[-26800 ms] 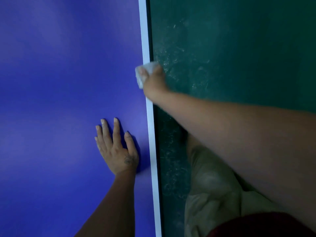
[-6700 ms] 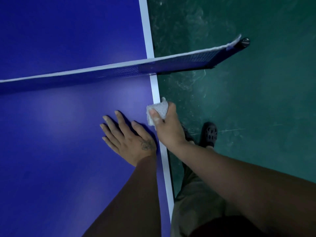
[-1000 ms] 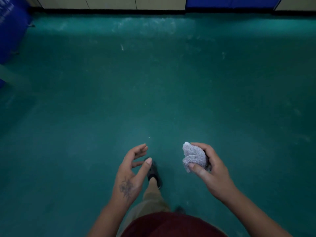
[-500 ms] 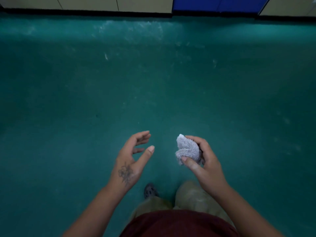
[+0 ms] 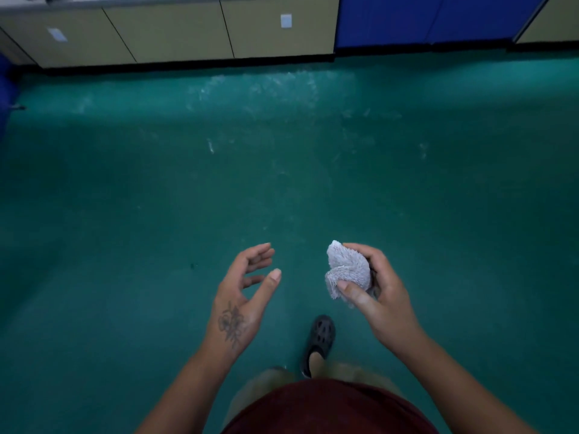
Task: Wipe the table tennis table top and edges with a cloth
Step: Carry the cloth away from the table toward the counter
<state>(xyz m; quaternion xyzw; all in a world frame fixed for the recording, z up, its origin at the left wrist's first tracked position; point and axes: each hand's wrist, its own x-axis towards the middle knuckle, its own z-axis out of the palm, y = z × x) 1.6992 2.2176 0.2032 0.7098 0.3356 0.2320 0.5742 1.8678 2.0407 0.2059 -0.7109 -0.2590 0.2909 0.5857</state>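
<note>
Fingers and thumb of the right hand curl round a bunched pale grey cloth, holding it in the air right of centre in the lower half of the frame. Just left of it, apart, the left hand hangs empty with fingers loosely spread and thumb out. Below them a dark clog stands on the scuffed green floor. Beige cabinets and a blue panel line the top edge.
</note>
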